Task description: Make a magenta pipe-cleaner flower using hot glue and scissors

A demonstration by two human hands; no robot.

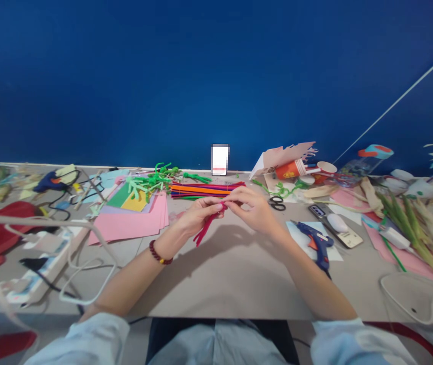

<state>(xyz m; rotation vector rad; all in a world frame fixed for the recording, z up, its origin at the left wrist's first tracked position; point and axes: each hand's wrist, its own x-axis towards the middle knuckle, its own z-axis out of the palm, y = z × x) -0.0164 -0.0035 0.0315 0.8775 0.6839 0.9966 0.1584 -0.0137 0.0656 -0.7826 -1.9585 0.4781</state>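
Both of my hands meet over the middle of the grey table [220, 274]. My left hand [197, 215] pinches a red pipe cleaner [205, 228], whose folded strands hang down and to the left below the fingers. My right hand [252, 205] pinches the top end of the same pipe cleaner, fingertips touching those of the left hand. A bundle of coloured pipe cleaners [204, 190] lies just behind the hands. A bead bracelet [159, 253] circles my left wrist.
Pink and coloured paper sheets [132, 218] and green pipe cleaner shapes [155, 180] lie at left. Scissors [277, 203], a blue glue gun [317, 243], a phone [336, 225] and paper cups [296, 167] are at right. A power strip with cables [45, 268] sits at the left edge.
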